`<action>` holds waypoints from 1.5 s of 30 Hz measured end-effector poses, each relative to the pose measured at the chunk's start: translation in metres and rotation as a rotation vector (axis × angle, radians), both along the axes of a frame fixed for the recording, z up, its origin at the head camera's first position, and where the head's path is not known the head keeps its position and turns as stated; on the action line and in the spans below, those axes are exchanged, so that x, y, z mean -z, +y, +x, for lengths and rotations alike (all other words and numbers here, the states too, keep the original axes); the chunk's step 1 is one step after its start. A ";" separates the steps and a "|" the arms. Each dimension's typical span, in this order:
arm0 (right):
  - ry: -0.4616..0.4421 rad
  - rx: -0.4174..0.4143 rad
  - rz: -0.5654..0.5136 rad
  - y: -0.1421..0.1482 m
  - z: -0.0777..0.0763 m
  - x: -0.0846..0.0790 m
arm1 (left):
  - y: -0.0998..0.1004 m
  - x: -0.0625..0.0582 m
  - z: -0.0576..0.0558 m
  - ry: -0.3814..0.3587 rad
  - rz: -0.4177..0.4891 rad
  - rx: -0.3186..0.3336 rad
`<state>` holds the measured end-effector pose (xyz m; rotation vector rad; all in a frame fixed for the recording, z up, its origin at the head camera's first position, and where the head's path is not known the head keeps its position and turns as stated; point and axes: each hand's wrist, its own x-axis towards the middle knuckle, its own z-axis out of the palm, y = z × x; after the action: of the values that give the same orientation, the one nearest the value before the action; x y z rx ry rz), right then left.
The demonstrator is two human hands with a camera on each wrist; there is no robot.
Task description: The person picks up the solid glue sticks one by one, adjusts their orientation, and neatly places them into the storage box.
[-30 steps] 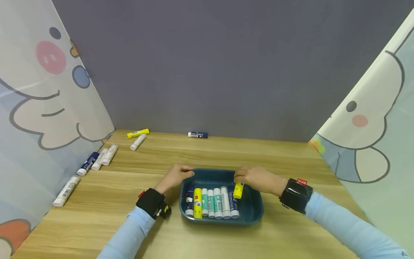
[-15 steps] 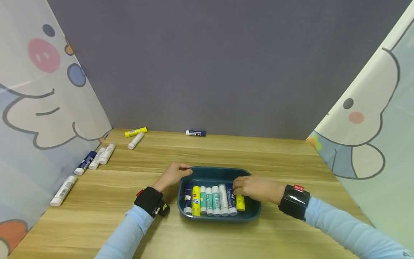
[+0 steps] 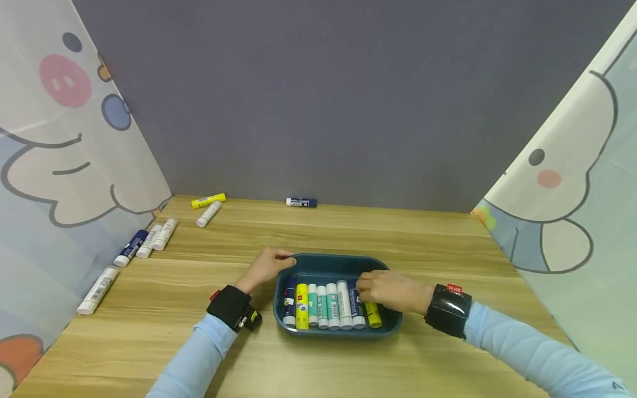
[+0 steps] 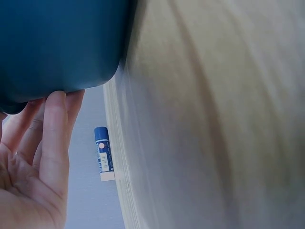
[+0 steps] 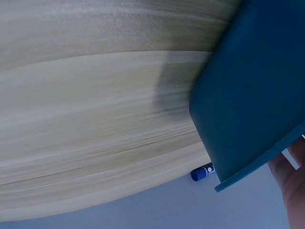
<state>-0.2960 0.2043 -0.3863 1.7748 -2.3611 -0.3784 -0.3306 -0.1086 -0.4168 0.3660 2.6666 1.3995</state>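
Observation:
A dark teal plastic box (image 3: 330, 264) stands on the wooden table, with a row of glue sticks lying side by side in it. My left hand (image 3: 264, 270) grips its far left corner, thumb at the rim; in the left wrist view the fingers (image 4: 55, 119) lie against the outer wall. Inside the box, toward its right end, my right hand (image 3: 395, 290) holds the upper end of a yellow glue stick (image 3: 374, 317). That stick slants slightly beside a navy one (image 3: 355, 309); its top is hidden under the fingers.
Along the table's left edge lie a long white glue stick (image 3: 98, 291), a navy one (image 3: 131, 247) and two white ones (image 3: 156, 237). At the back are a yellow stick (image 3: 208, 200), a white one (image 3: 209, 214) and a navy-and-white one (image 3: 301, 203), near the grey wall (image 3: 318, 99).
My right hand has lowered the yellow glue stick into the box beside the navy one, and its lower end has swung a little to the right. My left hand keeps its place at the corner.

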 end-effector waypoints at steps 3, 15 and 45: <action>-0.005 0.011 -0.004 -0.001 0.000 0.000 | 0.001 -0.001 0.000 -0.002 0.009 0.005; -0.019 0.052 -0.046 0.001 0.001 0.000 | 0.000 -0.001 0.000 -0.011 -0.008 -0.002; -0.325 0.549 -0.471 0.011 -0.024 -0.004 | -0.026 -0.013 0.017 -0.079 0.116 -0.031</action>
<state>-0.3200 0.2158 -0.3819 1.0281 -2.8265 0.4152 -0.3139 -0.1341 -0.4034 0.2745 2.5465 1.5484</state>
